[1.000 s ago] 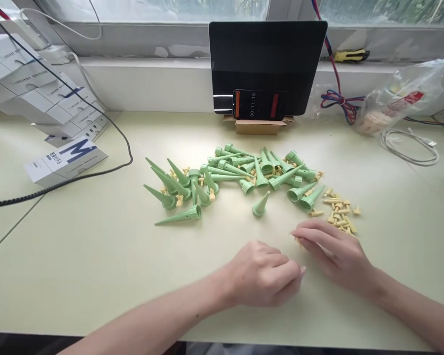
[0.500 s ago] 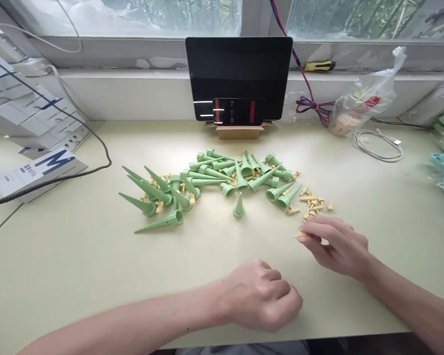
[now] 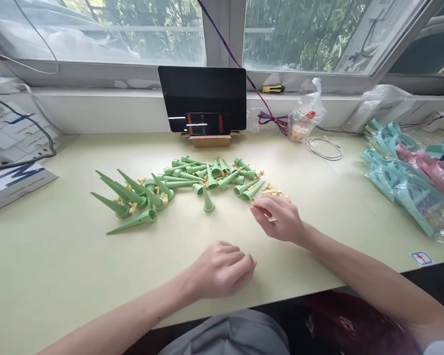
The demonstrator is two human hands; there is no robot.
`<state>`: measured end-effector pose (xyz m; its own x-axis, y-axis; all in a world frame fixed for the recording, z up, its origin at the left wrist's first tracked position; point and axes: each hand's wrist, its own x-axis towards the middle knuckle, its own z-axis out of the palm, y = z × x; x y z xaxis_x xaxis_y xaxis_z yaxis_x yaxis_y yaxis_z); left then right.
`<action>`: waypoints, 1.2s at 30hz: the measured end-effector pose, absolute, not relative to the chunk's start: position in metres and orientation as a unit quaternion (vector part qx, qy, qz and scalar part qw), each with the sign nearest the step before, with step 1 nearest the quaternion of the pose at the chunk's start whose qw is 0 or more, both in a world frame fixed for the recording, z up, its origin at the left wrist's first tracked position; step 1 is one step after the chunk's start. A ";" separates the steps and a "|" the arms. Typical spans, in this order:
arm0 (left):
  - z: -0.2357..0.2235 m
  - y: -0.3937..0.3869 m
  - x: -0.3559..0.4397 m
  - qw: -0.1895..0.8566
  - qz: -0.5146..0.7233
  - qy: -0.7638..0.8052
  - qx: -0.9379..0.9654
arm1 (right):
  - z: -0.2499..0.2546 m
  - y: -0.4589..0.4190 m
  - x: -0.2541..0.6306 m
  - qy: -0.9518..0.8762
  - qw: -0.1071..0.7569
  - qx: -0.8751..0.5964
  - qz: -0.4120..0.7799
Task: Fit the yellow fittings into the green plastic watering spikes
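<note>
My left hand [image 3: 224, 270] is closed in a fist over the near part of the table, back of the hand up; whatever its fingers hold, if anything, is hidden. My right hand [image 3: 279, 217] is pinched, thumb against fingers, around a small yellow plastic piece [image 3: 252, 203] that barely shows at the fingertips. Just behind this hand lies a small heap of yellow plastic pieces [image 3: 270, 189], partly covered by it. A single green cone-shaped spike [image 3: 208, 202] stands upright left of my right fingertips. Beyond it is a pile of hollow green spikes [image 3: 187, 175].
On the left, green spikes with yellow pieces fitted [image 3: 122, 209] stand together. Behind are a dark tablet [image 3: 203, 93] and a phone [image 3: 207, 123] showing a timer. White boxes [image 3: 18, 185] lie left; a bagged cup [image 3: 301, 125], a coiled cable [image 3: 323, 148] and bagged blue items [image 3: 395, 182] are right.
The view has swung to the right and tilted up. My right hand has moved closer to the upright spike and the pile, still pinched. My left hand stays closed.
</note>
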<state>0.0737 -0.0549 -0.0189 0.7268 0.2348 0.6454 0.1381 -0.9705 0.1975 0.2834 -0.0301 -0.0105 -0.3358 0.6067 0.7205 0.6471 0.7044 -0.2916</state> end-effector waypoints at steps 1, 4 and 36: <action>-0.020 -0.054 0.074 0.062 0.363 0.112 0.923 | -0.011 -0.030 0.283 -0.819 0.427 -0.383 -0.014; -0.023 -0.053 0.075 0.028 0.390 0.152 0.908 | -0.013 -0.028 0.279 -0.823 0.425 -0.376 0.009; -0.018 0.038 0.042 0.158 0.360 0.459 0.797 | -0.036 -0.009 0.227 -0.839 0.437 -0.312 0.087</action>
<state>0.0418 0.0381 -0.0178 0.3201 0.8452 0.4279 0.6177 -0.5287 0.5822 0.2274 -0.0088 -0.0360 -0.4231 0.5996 0.6793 0.4478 0.7901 -0.4185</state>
